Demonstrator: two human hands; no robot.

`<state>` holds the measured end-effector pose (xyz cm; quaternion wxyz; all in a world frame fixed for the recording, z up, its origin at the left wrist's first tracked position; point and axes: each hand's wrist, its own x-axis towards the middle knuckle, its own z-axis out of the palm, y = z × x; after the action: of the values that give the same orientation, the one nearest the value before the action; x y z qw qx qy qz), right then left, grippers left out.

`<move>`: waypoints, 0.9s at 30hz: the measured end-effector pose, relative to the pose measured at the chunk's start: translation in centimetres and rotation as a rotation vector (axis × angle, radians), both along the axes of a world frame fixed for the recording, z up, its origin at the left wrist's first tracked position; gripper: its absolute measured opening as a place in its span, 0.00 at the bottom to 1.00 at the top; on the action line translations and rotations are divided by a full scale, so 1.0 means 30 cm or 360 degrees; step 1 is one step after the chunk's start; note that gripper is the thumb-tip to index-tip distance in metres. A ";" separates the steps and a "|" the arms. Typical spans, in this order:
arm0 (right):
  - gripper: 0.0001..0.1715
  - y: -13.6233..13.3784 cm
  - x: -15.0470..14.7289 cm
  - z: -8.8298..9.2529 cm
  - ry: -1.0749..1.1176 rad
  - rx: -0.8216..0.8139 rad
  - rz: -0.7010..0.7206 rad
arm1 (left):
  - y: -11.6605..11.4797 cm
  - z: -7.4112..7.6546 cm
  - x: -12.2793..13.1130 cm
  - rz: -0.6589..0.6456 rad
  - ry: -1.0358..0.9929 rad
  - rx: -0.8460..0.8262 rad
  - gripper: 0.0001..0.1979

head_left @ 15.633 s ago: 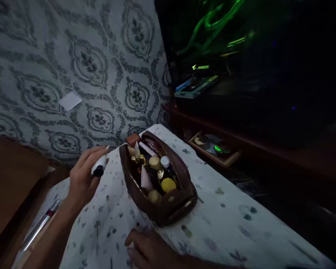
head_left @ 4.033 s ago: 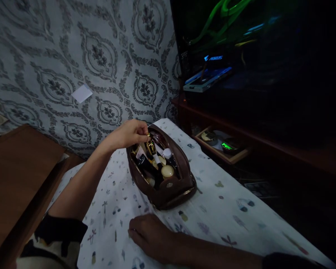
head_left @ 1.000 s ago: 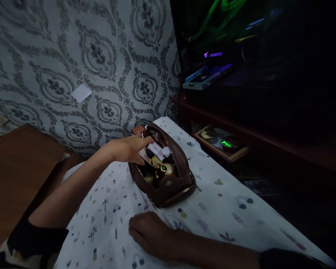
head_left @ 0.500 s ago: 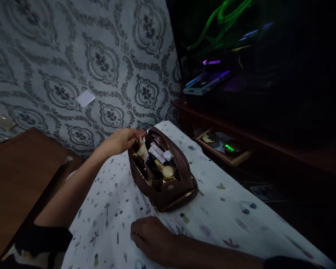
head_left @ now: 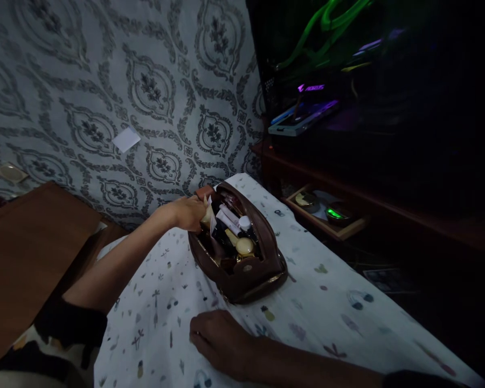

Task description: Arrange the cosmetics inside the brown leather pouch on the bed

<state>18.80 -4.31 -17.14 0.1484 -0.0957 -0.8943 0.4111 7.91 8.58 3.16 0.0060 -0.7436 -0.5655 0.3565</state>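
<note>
A brown zip pouch [head_left: 248, 283] lies open on the printed white cloth [head_left: 327, 318]. It is packed with small bottles, tubes, a round yellow lid [head_left: 244, 246] and a pale sachet [head_left: 208, 215]. My left hand [head_left: 189, 212] reaches across from the left and is closed on the pouch's far left rim, right next to the sachet. Its fingertips are hidden behind the rim. My right hand [head_left: 220, 340] rests knuckles-up on the cloth just in front of the pouch, fingers curled under, and nothing shows in it.
A wooden board [head_left: 28, 253] slopes at the left edge. Patterned wallpaper with a white paper patch [head_left: 126, 139] is behind. To the right stand a dark shelf unit, a lit computer case [head_left: 307, 91] and a shallow tray [head_left: 321, 213] with small items.
My left hand has drawn out of the middle of the pouch and settled on its left rim. The right hand has stayed where it was.
</note>
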 end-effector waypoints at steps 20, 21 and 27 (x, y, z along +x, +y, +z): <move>0.12 0.005 0.002 0.002 0.0017 -0.0086 0.0020 | 0.014 0.034 -0.118 0.0059 -0.0561 0.0166 0.15; 0.12 0.005 0.002 0.002 0.0018 -0.0092 0.0016 | 0.021 0.032 -0.124 0.0073 -0.0529 0.0241 0.16; 0.11 -0.001 -0.006 -0.008 0.0037 -0.0122 0.0000 | 0.061 -0.039 -0.152 0.0078 -0.0580 0.0333 0.15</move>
<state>18.62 -4.32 -17.39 0.1550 -0.0965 -0.8760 0.4463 3.35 10.40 2.00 -0.0279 -0.7771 -0.6092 0.1556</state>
